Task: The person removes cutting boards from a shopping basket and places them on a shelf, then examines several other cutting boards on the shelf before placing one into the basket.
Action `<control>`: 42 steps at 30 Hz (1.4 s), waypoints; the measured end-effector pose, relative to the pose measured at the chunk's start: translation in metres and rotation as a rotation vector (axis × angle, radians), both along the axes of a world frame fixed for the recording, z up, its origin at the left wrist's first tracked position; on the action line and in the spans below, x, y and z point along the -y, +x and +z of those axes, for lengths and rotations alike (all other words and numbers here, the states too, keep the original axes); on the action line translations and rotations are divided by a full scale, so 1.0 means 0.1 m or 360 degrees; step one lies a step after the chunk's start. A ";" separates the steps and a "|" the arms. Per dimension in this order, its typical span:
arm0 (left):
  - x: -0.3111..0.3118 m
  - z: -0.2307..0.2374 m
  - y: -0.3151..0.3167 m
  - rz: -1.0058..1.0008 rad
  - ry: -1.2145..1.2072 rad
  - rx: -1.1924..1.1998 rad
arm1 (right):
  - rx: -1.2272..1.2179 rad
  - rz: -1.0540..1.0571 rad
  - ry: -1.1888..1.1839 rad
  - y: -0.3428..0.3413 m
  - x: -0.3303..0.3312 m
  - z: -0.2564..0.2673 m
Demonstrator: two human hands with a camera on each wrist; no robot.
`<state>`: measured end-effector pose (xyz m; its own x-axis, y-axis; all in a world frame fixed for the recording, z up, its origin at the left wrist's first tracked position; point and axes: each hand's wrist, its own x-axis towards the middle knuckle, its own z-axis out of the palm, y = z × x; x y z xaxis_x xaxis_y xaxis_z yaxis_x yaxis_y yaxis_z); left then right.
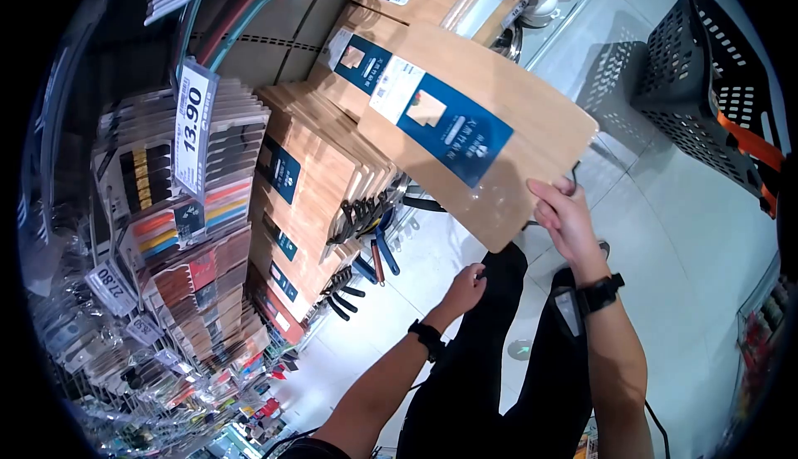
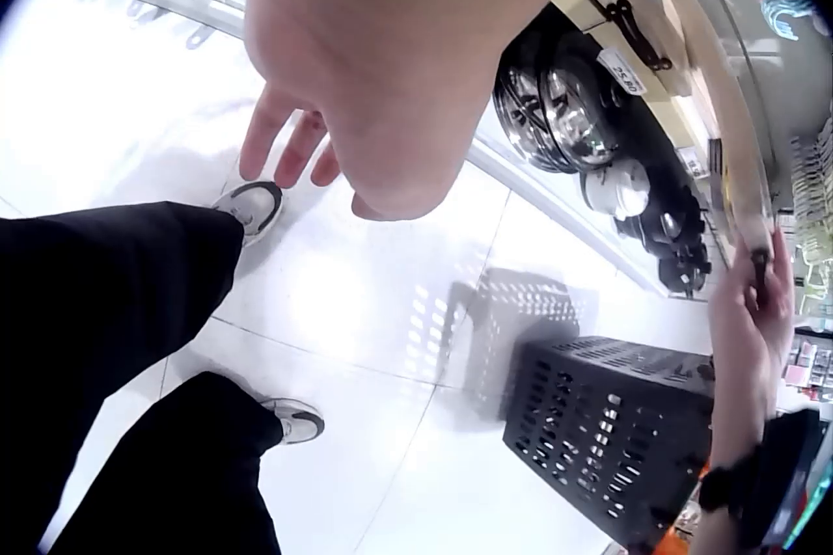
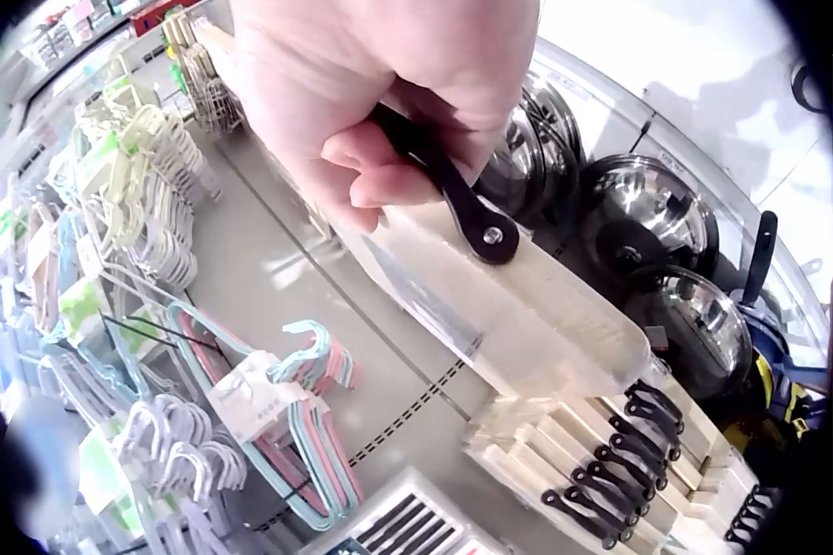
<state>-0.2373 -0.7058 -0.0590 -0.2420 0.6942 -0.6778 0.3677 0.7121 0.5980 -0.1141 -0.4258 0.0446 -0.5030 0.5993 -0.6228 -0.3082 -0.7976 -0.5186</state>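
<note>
A wooden cutting board [image 1: 544, 118] with a dark blue and white label hangs out in front of the shelf in the head view. My right hand [image 1: 567, 218] grips it at its near end. In the right wrist view the fingers of that hand [image 3: 391, 61] curl round the board's black handle [image 3: 456, 197], which is fixed by a screw. My left hand [image 1: 461, 293] hangs in front of my legs and holds nothing. Its fingers [image 2: 300, 139] hang loosely in the left wrist view, over the floor.
More cutting boards [image 1: 320, 164] with black handles stand in a row on the shelf. Pans with shiny lids [image 3: 647, 217] are below, and coloured hangers [image 3: 306, 425] lie nearby. A dark perforated shopping basket [image 1: 694, 101] with orange handles stands on the tiled floor. Price tags [image 1: 194, 130] mark the packaged goods.
</note>
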 end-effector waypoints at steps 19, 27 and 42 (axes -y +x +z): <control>-0.35 0.22 -0.51 0.0235 -0.0102 0.0101 | 0.0120 -0.0114 0.0077 -1.63 -0.17 -0.63; -1.04 0.28 -0.80 0.0504 0.0195 -0.0041 | 0.0960 0.0216 0.0852 -2.08 -0.37 -0.98; -1.79 0.26 -1.28 0.1390 0.0444 0.0409 | 0.0933 0.0696 0.1433 -2.10 -1.44 -0.76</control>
<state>-0.3658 -0.5265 -0.0325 -0.6183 0.4832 -0.6198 -0.3934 0.4924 0.7764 -0.3240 -0.2814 -0.0317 -0.5522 0.7904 -0.2652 0.3779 -0.0463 -0.9247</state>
